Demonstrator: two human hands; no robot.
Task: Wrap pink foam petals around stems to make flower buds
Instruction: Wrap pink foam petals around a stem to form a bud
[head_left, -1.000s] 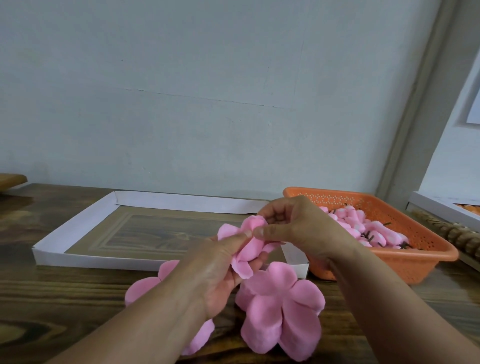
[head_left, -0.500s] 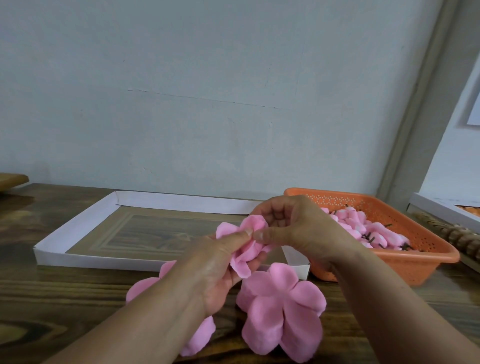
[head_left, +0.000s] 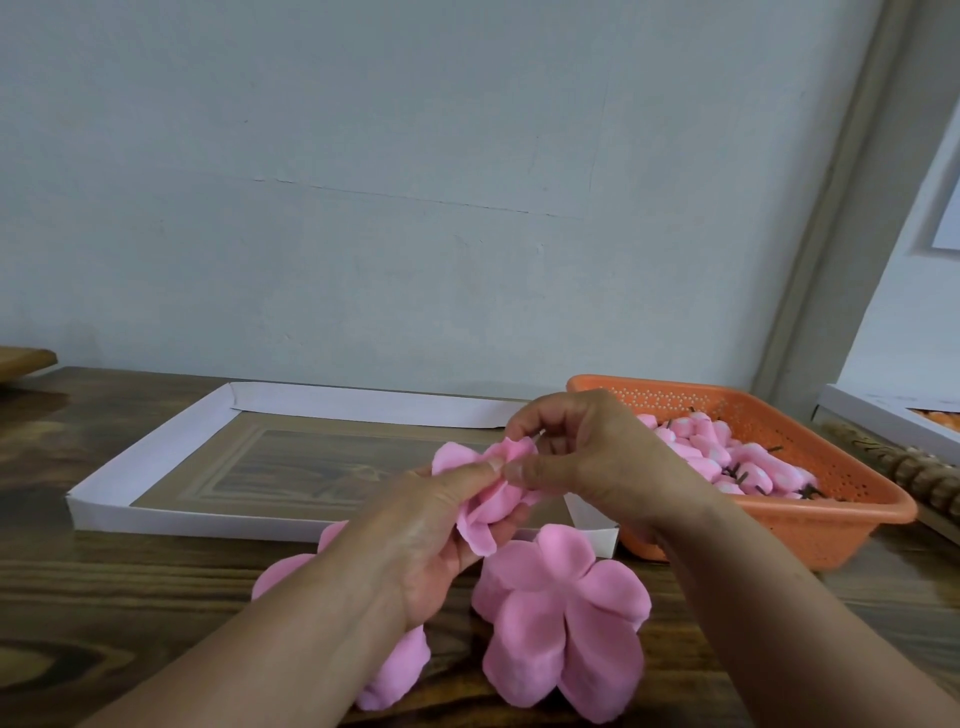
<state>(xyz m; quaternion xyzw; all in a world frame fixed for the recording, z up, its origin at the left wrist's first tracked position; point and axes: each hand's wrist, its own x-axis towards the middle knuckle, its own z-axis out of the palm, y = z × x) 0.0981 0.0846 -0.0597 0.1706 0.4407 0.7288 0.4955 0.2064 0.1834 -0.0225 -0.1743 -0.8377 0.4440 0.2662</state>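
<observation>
A pink foam petal piece (head_left: 485, 501) is held up above the table between both hands. My left hand (head_left: 426, 525) grips it from below, thumb pressed on its top. My right hand (head_left: 587, 462) pinches its upper edge from the right with thumb and curled fingers. Any stem inside the petals is hidden. A flat five-petal pink foam flower (head_left: 563, 618) lies on the wooden table just below my hands. Another pink petal piece (head_left: 400, 670) lies under my left forearm, partly covered.
An orange plastic basket (head_left: 831, 514) at the right holds several pink buds with dark stems (head_left: 727, 457). A shallow white cardboard tray (head_left: 130, 483) lies behind my hands. A second white tray (head_left: 883, 415) and a brown ridged object (head_left: 904, 467) sit at the far right.
Both hands have kept their hold on the petal piece and shifted only slightly. My right fingers have worked a little along its top edge.
</observation>
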